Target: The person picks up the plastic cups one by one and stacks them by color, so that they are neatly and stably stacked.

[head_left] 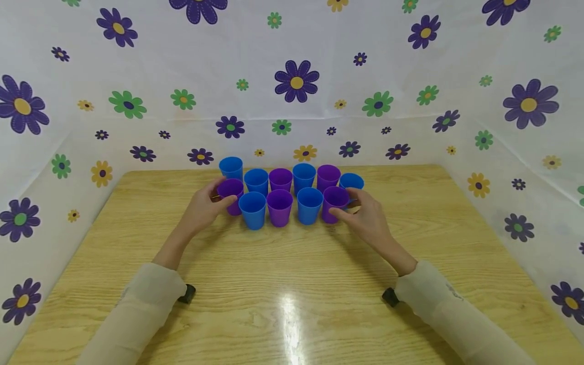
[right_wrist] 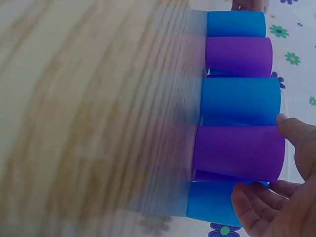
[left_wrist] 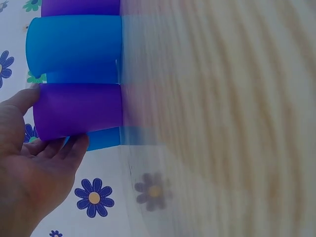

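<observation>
In the head view my left hand (head_left: 205, 205) grips the purple cup (head_left: 231, 188) at the left end of the front row, thumb at its near side and fingers round its outer side. The left wrist view shows the same purple cup (left_wrist: 81, 111) on its base, held near the rim. At the front row's right end my right hand (head_left: 367, 215) holds another purple cup (head_left: 332, 210) by its upper part. In the right wrist view the thumb is at this purple cup's (right_wrist: 242, 153) rim, with fingers past its far side.
Between the held cups stand a blue cup (head_left: 253, 213), a purple cup (head_left: 280, 210) and a blue cup (head_left: 309, 209). Behind them is a back row of blue and purple cups, with a blue cup (head_left: 231, 166) at its left end. Flowered cloth (head_left: 296, 45) surrounds the wooden table (head_left: 283, 274).
</observation>
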`<state>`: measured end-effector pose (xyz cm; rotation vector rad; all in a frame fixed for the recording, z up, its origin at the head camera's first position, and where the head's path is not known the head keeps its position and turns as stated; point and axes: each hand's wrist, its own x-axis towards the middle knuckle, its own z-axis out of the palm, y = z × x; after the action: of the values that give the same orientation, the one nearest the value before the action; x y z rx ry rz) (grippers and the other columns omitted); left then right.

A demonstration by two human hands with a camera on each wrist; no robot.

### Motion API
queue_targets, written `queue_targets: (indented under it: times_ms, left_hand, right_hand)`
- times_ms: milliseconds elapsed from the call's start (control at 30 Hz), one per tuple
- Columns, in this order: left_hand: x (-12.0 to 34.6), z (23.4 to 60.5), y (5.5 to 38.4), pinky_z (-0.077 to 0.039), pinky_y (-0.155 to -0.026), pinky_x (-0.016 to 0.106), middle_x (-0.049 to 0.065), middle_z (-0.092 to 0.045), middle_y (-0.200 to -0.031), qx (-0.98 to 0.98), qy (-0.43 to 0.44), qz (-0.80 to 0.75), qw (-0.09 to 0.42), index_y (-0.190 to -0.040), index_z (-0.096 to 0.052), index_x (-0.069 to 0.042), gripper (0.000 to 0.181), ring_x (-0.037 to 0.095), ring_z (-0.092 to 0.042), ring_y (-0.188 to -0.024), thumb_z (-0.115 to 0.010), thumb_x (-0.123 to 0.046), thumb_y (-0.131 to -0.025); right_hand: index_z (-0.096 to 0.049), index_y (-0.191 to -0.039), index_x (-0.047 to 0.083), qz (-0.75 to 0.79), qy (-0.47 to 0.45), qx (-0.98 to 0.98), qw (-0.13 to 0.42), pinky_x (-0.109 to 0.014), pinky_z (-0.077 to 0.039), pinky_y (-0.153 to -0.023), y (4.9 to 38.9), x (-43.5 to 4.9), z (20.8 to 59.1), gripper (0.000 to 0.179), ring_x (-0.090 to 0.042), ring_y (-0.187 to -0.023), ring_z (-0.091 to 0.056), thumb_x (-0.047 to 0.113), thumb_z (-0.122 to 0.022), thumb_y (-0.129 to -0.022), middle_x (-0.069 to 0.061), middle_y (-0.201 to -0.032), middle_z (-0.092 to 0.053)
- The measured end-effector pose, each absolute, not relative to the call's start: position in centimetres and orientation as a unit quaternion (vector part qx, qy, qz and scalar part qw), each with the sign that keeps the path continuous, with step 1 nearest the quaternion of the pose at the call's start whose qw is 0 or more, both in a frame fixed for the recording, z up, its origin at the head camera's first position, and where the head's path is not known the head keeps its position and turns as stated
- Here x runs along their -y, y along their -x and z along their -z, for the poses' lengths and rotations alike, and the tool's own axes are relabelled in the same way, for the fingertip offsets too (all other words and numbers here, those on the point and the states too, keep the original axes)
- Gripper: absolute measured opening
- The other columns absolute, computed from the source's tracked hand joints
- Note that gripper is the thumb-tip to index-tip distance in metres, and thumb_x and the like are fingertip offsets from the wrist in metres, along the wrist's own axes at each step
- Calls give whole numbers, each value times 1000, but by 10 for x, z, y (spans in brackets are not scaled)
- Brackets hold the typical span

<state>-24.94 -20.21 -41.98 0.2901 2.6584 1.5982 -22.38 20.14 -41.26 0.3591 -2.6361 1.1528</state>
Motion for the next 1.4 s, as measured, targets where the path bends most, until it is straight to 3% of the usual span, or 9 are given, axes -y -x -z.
queue_targets:
  times_ms: [467, 1067, 1400]
  left_hand:
    - [230, 415, 236, -48, -107, 55, 24, -51, -147, -871, -100, -480, 42, -154, -41, -4, 65, 44, -54, -131, -68, -31, -102]
    - [254, 403, 207, -45, -109, 54, 20, -57, -144, -868, -141, -464, 107, -151, -45, -1, 67, 40, -52, -135, -75, -31, -98]
    - [254, 405, 205, -48, -108, 48, 23, -53, -147, -861, -145, -474, 112, -152, -42, 2, 67, 42, -51, -137, -73, -27, -99]
  right_hand:
    - [-56, -134, -5, -374, -99, 915, 115, -47, -59, -83, 226, -196, 411, 70, -34, -99, -70, 36, -86, -86, -21, -119, -69]
    - [-56, -134, -6, -345, -100, 927, 109, -46, -58, -81, 227, -193, 409, 70, -34, -98, -69, 39, -84, -88, -22, -121, -69]
    - [-52, -135, -8, -364, -90, 923, 90, -52, -55, -93, 225, -193, 407, 70, -40, -111, -66, 33, -84, -88, -28, -124, -67]
